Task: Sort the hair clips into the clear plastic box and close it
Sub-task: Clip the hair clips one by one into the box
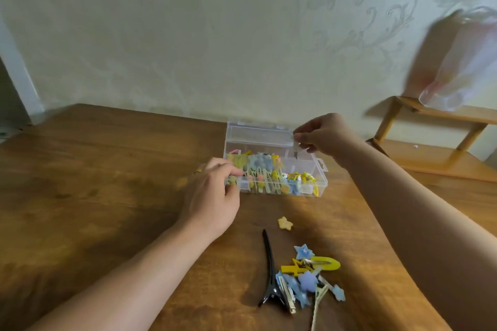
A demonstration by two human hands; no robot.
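— While both arms reach in from below, what is the biggest thing you see?
— One brown wooden surface (pixel 107 169), running back to a pale patterned wall (pixel 188 35). To the right stands one wooden shelf unit (pixel 430 142), with one clear plastic bag (pixel 462 62) blurred above it.

— And the box?
— One clear plastic box (pixel 274 169) sits on the surface toward the wall. Its lid (pixel 259 137) stands partly raised. Its compartments hold many yellow, blue and pink hair clips (pixel 269 172), too crowded to count.

— The hands?
— Two. The left hand (pixel 212 196) rests at the box's left end, fingers curled against its wall; whether it truly grips I cannot tell. The right hand (pixel 322 137) pinches the right corner of the lid between thumb and fingertips.

— What lies loose?
— Nearer the person, one long black clip (pixel 270 271) lies beside one heap of blue and yellow clips (pixel 309 277); I make out roughly eight there, overlapping, so the count is unsure. One small yellow star clip (pixel 284 222) lies alone between the heap and the box.
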